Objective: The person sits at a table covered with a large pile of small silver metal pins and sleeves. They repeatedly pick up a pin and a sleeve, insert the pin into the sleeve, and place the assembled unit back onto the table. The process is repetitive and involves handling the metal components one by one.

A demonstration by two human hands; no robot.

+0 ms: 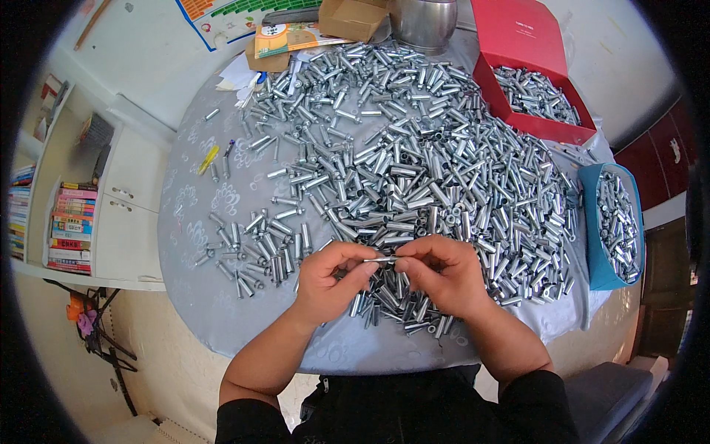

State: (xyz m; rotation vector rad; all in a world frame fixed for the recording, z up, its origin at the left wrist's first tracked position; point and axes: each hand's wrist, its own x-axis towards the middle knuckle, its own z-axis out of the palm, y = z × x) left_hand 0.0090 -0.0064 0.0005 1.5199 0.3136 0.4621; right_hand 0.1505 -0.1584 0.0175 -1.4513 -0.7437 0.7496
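Between the fingertips of both hands is a slim, shiny metal bolt (382,260), held level above the near edge of a big heap. My left hand (333,281) pinches its left end with thumb and forefinger. At the other end, the thumb and forefinger of my right hand (442,275) are closed, covering that tip. Loose silvery metal sleeves and bolts (444,170) make up the heap under and beyond my hands. A smaller group of bolts with sleeves on them (259,248) lies to the left of my left hand.
The round table wears a grey patterned cloth (192,266). At the back right stands an open red box (497,96) of metal parts, and at the right a blue bin (594,244) of them. A yellow tool (209,159), a metal pot (424,22) and a cardboard box (351,18) also lie around.
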